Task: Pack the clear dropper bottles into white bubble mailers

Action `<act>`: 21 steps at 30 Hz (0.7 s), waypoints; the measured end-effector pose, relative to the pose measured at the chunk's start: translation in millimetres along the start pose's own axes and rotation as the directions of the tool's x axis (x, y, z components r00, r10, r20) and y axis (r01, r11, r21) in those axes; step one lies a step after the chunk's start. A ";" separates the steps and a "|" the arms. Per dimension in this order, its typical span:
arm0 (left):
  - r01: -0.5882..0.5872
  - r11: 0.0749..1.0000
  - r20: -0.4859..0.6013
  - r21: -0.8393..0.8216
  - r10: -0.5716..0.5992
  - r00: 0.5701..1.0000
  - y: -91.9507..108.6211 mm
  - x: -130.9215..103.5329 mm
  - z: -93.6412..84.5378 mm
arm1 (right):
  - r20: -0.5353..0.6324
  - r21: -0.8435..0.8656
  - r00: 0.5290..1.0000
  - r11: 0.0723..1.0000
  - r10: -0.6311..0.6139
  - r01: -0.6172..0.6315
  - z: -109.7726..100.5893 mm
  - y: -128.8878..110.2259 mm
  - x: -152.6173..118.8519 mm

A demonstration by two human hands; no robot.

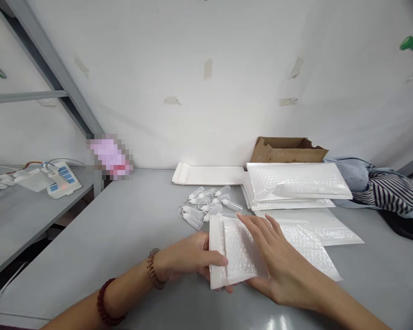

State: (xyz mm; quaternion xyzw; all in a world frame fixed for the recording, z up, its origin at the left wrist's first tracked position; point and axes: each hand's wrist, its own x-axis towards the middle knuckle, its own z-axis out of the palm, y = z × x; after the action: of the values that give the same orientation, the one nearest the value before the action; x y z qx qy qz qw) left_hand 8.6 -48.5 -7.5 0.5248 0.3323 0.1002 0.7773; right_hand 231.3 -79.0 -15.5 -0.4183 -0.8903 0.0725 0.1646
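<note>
A white bubble mailer [241,247] is held just above the grey table, its flap end toward the left. My left hand [196,256] grips that end, thumb on top and fingers underneath. Across the right part of the mailer lies my right hand [270,256], fingers stretched over the upper face and thumb near the lower edge. Just beyond the mailer, several small clear squeeze bottles [209,204] with white caps lie in a loose group. Another bubble mailer [313,247] lies flat behind my right hand, partly hidden by it.
Stacked bubble mailers [296,181] stand at the back right, before an open cardboard box [289,151]. Flat white sleeves [209,175] lie along the wall. Striped fabric [388,188] is at far right. A power strip [64,179] sits on the left-hand table.
</note>
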 end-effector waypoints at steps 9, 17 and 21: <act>-0.086 0.996 -0.074 0.023 0.087 0.993 -5.1 3.1 -2.3 | 0.028 0.043 0.999 0.998 -0.043 0.042 -0.6 -0.4 0.9; -0.161 0.986 -0.155 0.048 0.167 0.974 -10.4 7.9 4.2 | -0.007 -0.014 0.985 0.985 -0.170 0.170 5.0 -2.2 0.9; -0.105 0.985 -0.146 0.134 0.124 0.981 -9.0 7.0 -5.5 | -0.068 -0.041 0.984 0.985 -0.167 0.165 7.5 -0.1 3.2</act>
State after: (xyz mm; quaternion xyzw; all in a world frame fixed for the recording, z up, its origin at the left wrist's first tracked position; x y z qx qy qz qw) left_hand 8.7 -44.7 -19.6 0.5816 0.3663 0.1640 0.7076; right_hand 226.7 -76.5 -21.7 -0.3478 -0.9168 0.0280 0.1941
